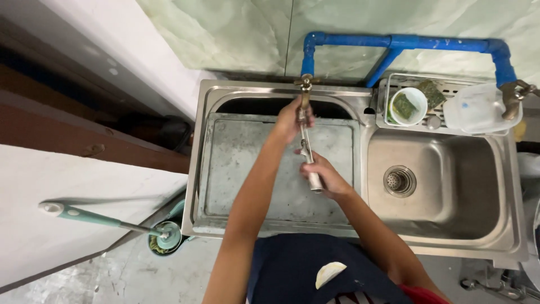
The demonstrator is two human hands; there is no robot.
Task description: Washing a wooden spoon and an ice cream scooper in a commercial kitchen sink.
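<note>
My left hand (289, 121) holds the upper part of a slim metal utensil (308, 157) just under a brass tap (305, 84) on a blue pipe (405, 42). My right hand (329, 177) grips the lower end of the same utensil. Both hands hover over the left basin of a steel double sink (360, 90), where a large flat grey tray (247, 169) lies. I cannot tell whether water is running.
The right basin has a round drain strainer (400, 180). Behind it a wire rack (433, 121) holds a white cup with a green scrubber (407, 106) and a clear plastic container (478, 110). A second tap (514, 95) is at right. A teal-handled brush (107, 219) leans at lower left.
</note>
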